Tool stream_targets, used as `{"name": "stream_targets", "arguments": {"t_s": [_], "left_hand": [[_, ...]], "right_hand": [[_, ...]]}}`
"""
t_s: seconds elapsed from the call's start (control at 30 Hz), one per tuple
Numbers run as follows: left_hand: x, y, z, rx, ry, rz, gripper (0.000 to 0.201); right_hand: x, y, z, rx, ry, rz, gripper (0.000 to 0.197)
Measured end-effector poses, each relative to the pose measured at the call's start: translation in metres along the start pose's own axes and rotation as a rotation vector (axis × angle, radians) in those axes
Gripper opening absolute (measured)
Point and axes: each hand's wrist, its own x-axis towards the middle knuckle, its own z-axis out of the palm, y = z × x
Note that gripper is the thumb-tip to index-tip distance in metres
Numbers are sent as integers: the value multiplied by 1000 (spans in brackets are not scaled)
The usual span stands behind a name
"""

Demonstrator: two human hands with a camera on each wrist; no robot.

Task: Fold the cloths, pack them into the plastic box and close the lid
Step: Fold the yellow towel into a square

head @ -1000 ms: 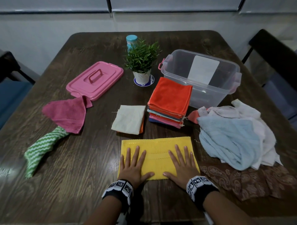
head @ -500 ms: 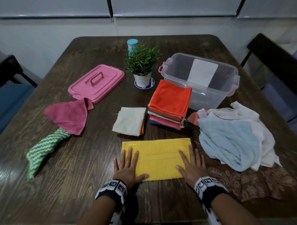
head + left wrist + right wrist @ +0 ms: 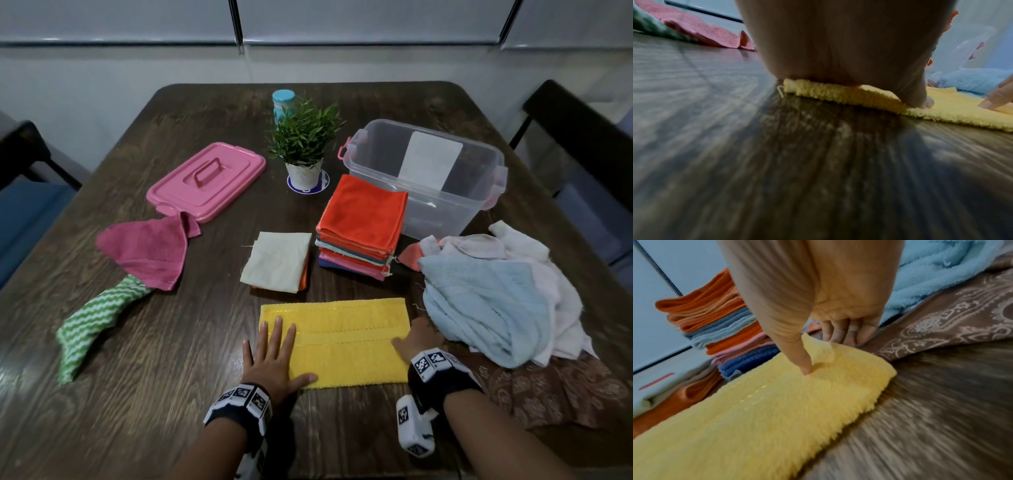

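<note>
A yellow cloth (image 3: 334, 339), folded into a long strip, lies at the table's near edge. My left hand (image 3: 274, 349) lies flat on its left end, fingers straight, palm (image 3: 838, 40) pressing the yellow cloth (image 3: 838, 94). My right hand (image 3: 416, 337) is at the right end. In the right wrist view its thumb presses the top of the yellow cloth (image 3: 756, 418) and its fingers curl at the lifted corner, pinching it (image 3: 824, 353). The clear plastic box (image 3: 445, 205) stands open at the back right. Its pink lid (image 3: 205, 181) lies at the back left.
A stack of folded cloths (image 3: 363, 219) and a cream folded cloth (image 3: 277, 260) sit mid-table. Loose light blue (image 3: 479, 308), white (image 3: 561, 298) and brown patterned (image 3: 548, 387) cloths lie right of my right hand. Magenta (image 3: 147, 253) and green striped (image 3: 92, 325) cloths lie left. A potted plant (image 3: 305, 147) stands behind.
Both hands slid outward along the yellow cloth. The left now rests on the left end; the right reached the right end and its fingers curled at the corner.
</note>
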Motion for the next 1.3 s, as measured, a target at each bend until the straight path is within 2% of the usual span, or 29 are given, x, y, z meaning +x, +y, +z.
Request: {"name": "stream_targets", "arguments": {"t_s": [0.13,0.23,0.37,0.47,0.63,0.73,0.8,0.97,1.0,1.1,1.2,1.3], "left_hand": [[-1,0,-3,5,-9,1,117],[-2,-1,-5,-3,-12,4,116],[-1,-2,-6,-1,-23,9,118],[-2,-1,-7,11,-25,3,118],[-1,-2,-5,6,-18,1,117],[0,-3,-4,9,-14,3,115],[0,-3,-4,13,-13,2,114],[-1,-2,-4,20,-16,-3,112],[-1,-2,-4,23,-17,-3,112],[-2,1,-7,39,-24,-5,114],[-3,10,-17,67,-44,-20,118],[-8,41,-40,21,27,64,96]], "right_hand": [[3,-1,-7,-70,-113,25,55],[5,2,-8,83,-123,1,51],[2,4,-12,217,-116,7,60],[2,6,-11,133,-169,-10,55],[-2,4,-10,-25,-119,-101,51],[-8,0,-11,130,-135,-151,39],[-10,1,-14,226,-149,-126,43],[-6,7,-19,513,-79,-45,58],[-6,8,-21,522,-98,-28,57],[-4,12,-25,451,-166,-34,34],[-6,12,-27,427,-166,-69,30],[-9,8,-30,484,-205,-87,25]]}}
